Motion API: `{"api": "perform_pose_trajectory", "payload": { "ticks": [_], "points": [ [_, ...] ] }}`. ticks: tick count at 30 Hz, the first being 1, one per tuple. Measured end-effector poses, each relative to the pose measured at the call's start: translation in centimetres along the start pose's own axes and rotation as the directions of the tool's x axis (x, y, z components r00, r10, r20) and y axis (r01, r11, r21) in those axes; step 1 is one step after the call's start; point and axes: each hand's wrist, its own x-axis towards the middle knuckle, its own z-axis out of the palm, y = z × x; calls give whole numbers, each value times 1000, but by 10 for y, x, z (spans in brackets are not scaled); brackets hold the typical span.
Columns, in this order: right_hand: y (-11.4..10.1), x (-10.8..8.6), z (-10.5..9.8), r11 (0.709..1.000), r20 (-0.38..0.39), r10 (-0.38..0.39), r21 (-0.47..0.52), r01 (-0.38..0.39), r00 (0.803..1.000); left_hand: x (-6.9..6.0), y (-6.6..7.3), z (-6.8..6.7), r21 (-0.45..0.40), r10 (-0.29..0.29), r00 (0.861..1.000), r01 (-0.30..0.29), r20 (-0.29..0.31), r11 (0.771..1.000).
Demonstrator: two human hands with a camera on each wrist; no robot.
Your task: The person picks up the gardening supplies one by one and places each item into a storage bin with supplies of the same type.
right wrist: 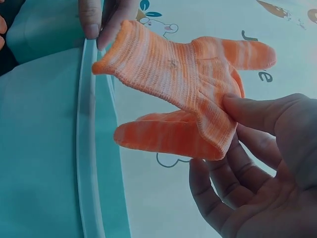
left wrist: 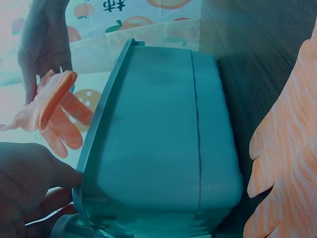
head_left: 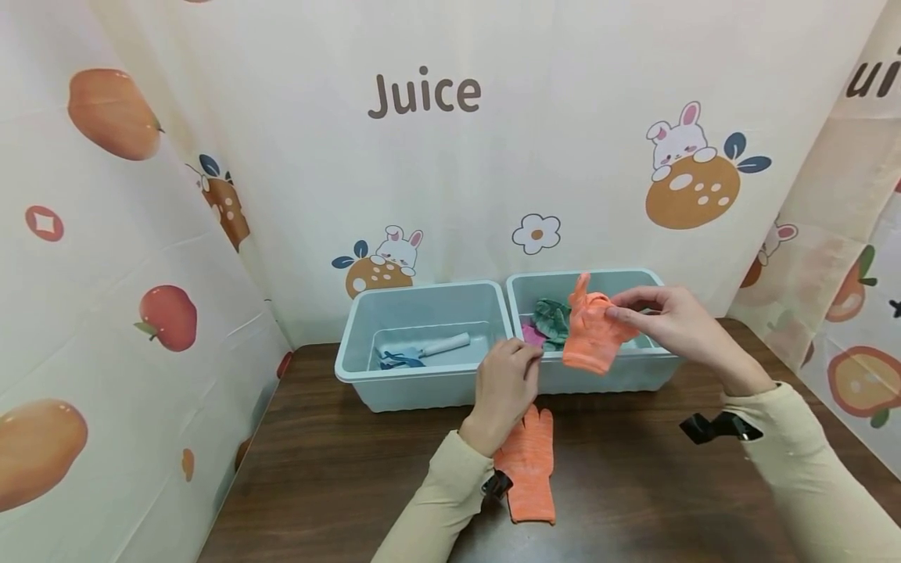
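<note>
Over the front rim of the right bin (head_left: 598, 379), my right hand (head_left: 665, 320) pinches an orange knitted glove (head_left: 594, 332) between thumb and fingers. The glove hangs bent, its cuff pointing left in the right wrist view, where the thumb (right wrist: 262, 111) presses its folded part. My left hand (head_left: 503, 387) grips the right bin's rim near its front left corner, the thumb outside in the left wrist view. A second orange glove (head_left: 531, 469) lies flat on the table below my left hand, partly hidden by that wrist. Inside the right bin are a green crumpled glove (head_left: 552, 319) and a pink item (head_left: 533, 336).
Beside it on the left stands another pale blue-green bin (head_left: 422, 383), holding a white tube-like item (head_left: 445, 344) and blue pieces (head_left: 401, 360). Both bins stand at the back of the dark wooden table (head_left: 338, 485), against a printed curtain (head_left: 450, 172).
</note>
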Motion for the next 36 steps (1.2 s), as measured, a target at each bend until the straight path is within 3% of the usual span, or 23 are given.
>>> {"api": "perform_pose_trajectory", "payload": {
  "ticks": [11,19,36],
  "points": [
    [5,12,11,1000,-67,17,14,-16,998,0,0,1,-5,1,1000,-1,-1,1000],
    [10,21,16,996,-87,89,38,-86,992,-1,0,2,7,10,1000,-10,-16,1000],
    [25,41,26,989,-112,140,63,-134,984,0,0,1,-5,5,1000,-5,-11,1000]
  ]
}}
